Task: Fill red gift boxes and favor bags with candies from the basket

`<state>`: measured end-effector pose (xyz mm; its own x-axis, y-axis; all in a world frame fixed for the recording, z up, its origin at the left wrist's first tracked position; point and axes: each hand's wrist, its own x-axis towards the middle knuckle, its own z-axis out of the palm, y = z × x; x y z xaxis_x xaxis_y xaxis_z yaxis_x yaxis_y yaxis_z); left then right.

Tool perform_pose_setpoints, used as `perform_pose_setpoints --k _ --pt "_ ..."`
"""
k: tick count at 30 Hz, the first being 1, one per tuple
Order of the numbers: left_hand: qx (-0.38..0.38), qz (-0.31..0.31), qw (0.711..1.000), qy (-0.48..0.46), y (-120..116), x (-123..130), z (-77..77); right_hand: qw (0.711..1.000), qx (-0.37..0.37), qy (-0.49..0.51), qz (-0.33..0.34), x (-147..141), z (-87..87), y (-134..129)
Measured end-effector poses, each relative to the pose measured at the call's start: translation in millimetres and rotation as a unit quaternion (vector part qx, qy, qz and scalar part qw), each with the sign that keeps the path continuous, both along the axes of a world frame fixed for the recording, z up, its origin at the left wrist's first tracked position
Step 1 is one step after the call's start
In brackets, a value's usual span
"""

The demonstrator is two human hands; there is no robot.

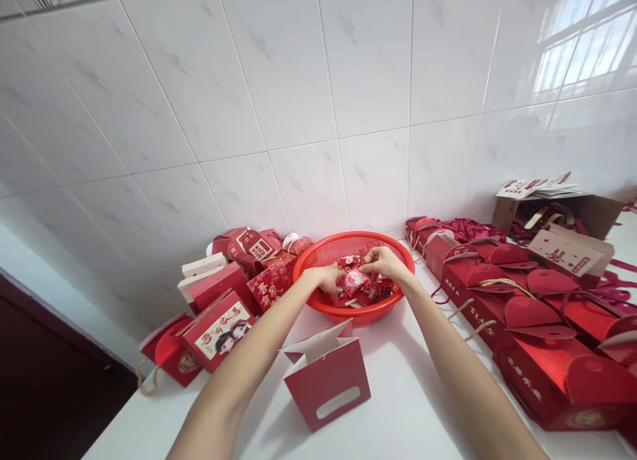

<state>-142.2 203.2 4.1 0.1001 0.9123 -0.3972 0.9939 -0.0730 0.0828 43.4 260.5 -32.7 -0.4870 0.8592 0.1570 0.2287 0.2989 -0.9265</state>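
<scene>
Both my hands reach into a red plastic basket (pixel 304 291) holding several small red wrapped packets that look like candies. A pink and red wrapped candy (pixel 354 282) lies on top, between my hands. My left hand (pixel 327 279) is at the basket's left side, its fingers curled down among the packets; what they hold is hidden. My right hand (pixel 383 262) has thumb and fingers pinched together at the edge of a wrapped candy. In front of the basket, between my forearms, a red paper gift box (pixel 331 380) stands with its top open, showing a white inside and an oval cutout.
Red gift boxes and bags (pixel 223 330) are grouped on the left. Rows of closed red boxes (pixel 557 374) with rope handles line the right. Behind them sits a cardboard box (pixel 604 214) with ribbons and cards. A tiled wall (pixel 303 188) borders the white table (pixel 398 407).
</scene>
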Motion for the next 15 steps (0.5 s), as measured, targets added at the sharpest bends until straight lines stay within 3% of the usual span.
perform_pose_setpoints --k 6,10,15 --pt "0.065 0.045 0.993 0.092 12 -18 -8.9 0.992 -0.021 0.071 -0.098 0 -4.9 4" --pt "0.115 0.033 0.990 0.072 10 -16 -16.8 0.990 -0.034 0.100 -0.091 0 -2.1 2" --pt "0.208 0.032 0.978 0.016 10 -5 -14.2 0.988 -0.034 0.123 -0.083 0 -0.7 3"
